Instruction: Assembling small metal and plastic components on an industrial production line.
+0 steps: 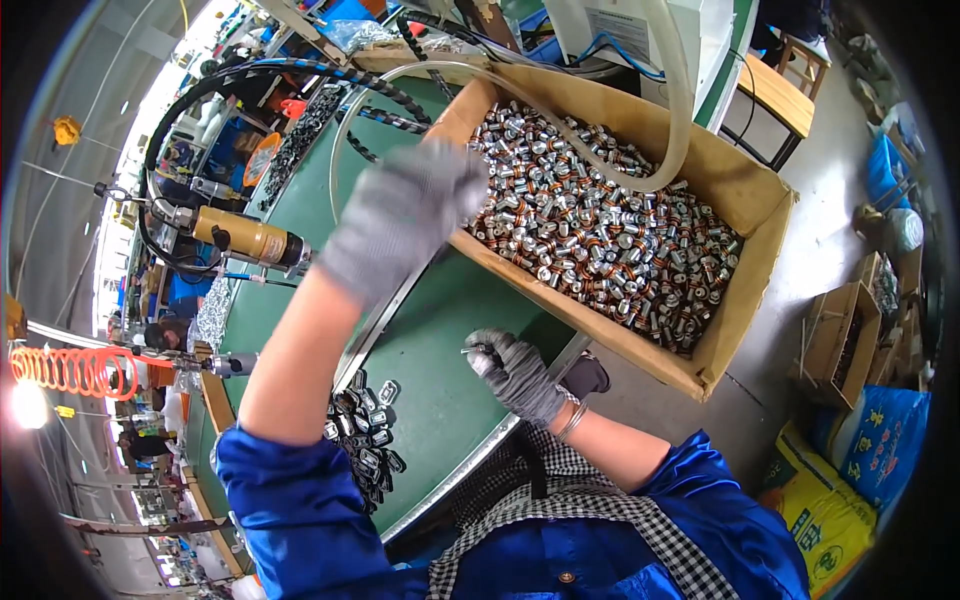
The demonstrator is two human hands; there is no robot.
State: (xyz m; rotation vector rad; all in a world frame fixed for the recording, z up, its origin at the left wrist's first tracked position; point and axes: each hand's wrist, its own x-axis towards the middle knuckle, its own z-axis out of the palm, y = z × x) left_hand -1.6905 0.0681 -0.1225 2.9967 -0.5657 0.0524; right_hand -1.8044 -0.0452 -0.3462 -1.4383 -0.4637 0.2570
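Now I'm pinching a small metal part (478,355) in my right hand (515,375), grip narrow around it; it's looking hard, light and slippery. Beyond that grip, my left hand (400,215), blurred, is reaching toward the cardboard box (745,300) of parts; I cannot tell its grip.

Metal parts (600,240) in box (745,290); table (440,330) left

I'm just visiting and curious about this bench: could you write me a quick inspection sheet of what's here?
Surface: green table with a metal edge strip.
Job's things: cardboard box full of small silvery metal parts.
Clutter: dark flat pieces heaped near the left elbow.
Hands: left hand, gloved, blurred, raised by the box; right hand, gloved, closed on a small silvery part.
Cables: black hoses, clear tube, orange coiled hose.
Surroundings: hanging yellow tool, boxes and sacks on the floor.
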